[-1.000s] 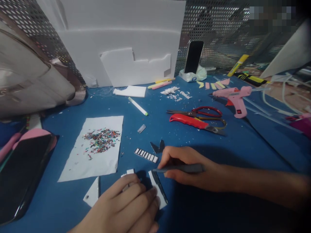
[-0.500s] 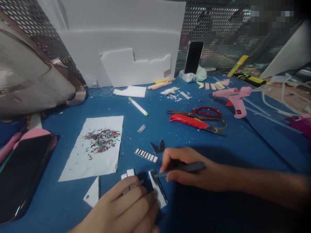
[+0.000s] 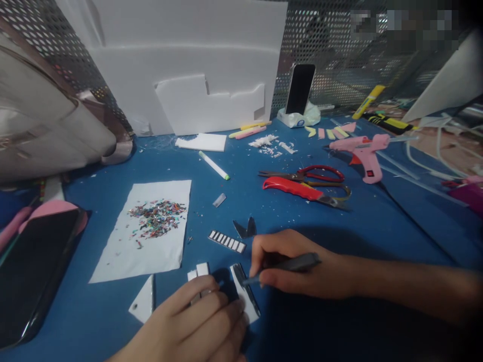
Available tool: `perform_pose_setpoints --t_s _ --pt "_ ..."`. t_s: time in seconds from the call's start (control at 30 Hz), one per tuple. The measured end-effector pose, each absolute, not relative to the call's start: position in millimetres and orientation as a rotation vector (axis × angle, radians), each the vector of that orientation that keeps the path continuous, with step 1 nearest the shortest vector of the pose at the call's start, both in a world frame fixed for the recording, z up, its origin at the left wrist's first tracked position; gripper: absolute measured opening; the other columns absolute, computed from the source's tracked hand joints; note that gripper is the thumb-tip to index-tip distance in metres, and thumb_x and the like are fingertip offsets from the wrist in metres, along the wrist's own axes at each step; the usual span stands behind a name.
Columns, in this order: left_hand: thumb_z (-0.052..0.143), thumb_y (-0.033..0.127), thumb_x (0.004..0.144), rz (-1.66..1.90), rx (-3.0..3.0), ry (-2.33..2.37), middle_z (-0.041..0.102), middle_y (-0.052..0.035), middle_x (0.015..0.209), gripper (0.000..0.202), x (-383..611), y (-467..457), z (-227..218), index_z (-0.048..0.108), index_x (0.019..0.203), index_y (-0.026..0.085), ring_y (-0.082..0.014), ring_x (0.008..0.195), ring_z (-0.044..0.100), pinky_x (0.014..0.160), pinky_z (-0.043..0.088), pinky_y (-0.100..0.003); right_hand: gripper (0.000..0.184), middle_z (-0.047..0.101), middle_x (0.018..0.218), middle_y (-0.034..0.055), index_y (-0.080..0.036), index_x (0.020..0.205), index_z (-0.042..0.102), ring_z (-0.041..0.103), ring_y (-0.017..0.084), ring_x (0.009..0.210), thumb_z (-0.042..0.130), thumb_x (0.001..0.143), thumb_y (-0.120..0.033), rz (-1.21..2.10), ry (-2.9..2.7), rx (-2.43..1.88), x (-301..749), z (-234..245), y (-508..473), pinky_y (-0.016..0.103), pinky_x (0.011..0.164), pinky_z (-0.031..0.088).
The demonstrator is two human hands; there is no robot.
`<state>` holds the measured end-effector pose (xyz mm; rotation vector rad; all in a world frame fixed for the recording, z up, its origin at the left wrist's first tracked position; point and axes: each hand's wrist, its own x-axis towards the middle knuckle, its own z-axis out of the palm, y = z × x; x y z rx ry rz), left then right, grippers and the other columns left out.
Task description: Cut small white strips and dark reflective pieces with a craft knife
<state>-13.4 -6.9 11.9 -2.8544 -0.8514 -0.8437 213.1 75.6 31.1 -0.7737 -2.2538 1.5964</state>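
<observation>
At lower-centre, a grey pen (image 3: 298, 262) is pinched by right fingers (image 3: 257, 251). The part-blackened white foam-like strip (image 3: 246, 296), touched by curled left fingers (image 3: 222, 305), grip unclear, seems light, dentable, best edge-held.

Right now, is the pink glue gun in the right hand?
No, the right hand holds a dark pen, while the pink glue gun lies on the blue table.

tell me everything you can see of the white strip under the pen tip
The white strip is narrow and flat, perhaps foam board or card, lying on the blue table with its far end angled left. Its far part and right edge are dark; the near left part is bare white. The left hand overlaps its left edge, and the pen in the right hand appears to touch the dark area.
</observation>
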Motion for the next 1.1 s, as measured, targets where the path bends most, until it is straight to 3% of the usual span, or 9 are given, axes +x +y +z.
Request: perform_pose_setpoints --t_s 0.3,0.53,0.77,0.9,1.1 --pt "0.037 0.022 0.098 -0.849 -2.859 -0.831 0.069 0.0009 0.089 0.032 -11.2 -2.0 12.0 0.068 0.097 0.016 -0.0114 0.084 0.060 0.096 0.042 -0.033 0.013 0.054 0.078 -0.0014 -0.015 0.093 0.057 0.048 0.008 0.065 0.061 0.087 -0.025 1.690 -2.084 -0.744 213.7 31.9 76.5 0.018 0.057 0.037" --pt "0.037 0.022 0.098 -0.850 -2.872 -0.837 0.069 0.0005 0.088 0.032 -11.9 -4.4 11.9 0.068 0.096 0.015 -0.0121 0.086 0.060 0.100 0.038 -0.033 0.015 0.062 0.095 0.0059 -0.011 0.102 0.062 0.057 0.013 0.088 0.053 0.093 -0.020 1.534 -2.148 -0.546 213.2 32.5 77.1 0.026 0.081 0.043" --pt "0.038 0.023 0.098 -0.845 -2.867 -0.837 0.069 0.0013 0.089 0.031 -13.3 -5.7 11.1 0.068 0.098 0.016 -0.0113 0.087 0.061 0.101 0.039 -0.033 0.029 0.060 0.081 0.0040 -0.011 0.092 0.065 0.054 0.011 0.075 0.038 0.097 -0.021 1.470 -2.222 -0.474 215.2 35.7 76.0 0.025 0.073 0.042" --pt "0.036 0.023 0.099 -0.856 -2.847 -0.861 0.069 0.0009 0.089 0.032 -12.8 -6.3 12.3 0.068 0.096 0.016 -0.0111 0.086 0.061 0.098 0.042 -0.033 0.016 0.057 0.078 0.0010 -0.014 0.104 0.057 0.051 0.010 0.067 0.046 0.093 -0.019 1.491 -2.224 -0.703 213.5 34.8 75.5 0.022 0.062 0.041" --pt "0.037 0.023 0.098 -0.860 -2.862 -0.831 0.068 0.0008 0.089 0.031 -12.4 -4.3 12.4 0.068 0.096 0.016 -0.0110 0.086 0.061 0.098 0.042 -0.032 0.009 0.057 0.078 -0.0001 -0.015 0.097 0.054 0.052 0.009 0.066 0.050 0.091 -0.021 1.527 -2.219 -0.774 213.4 33.0 73.4 0.020 0.060 0.042"
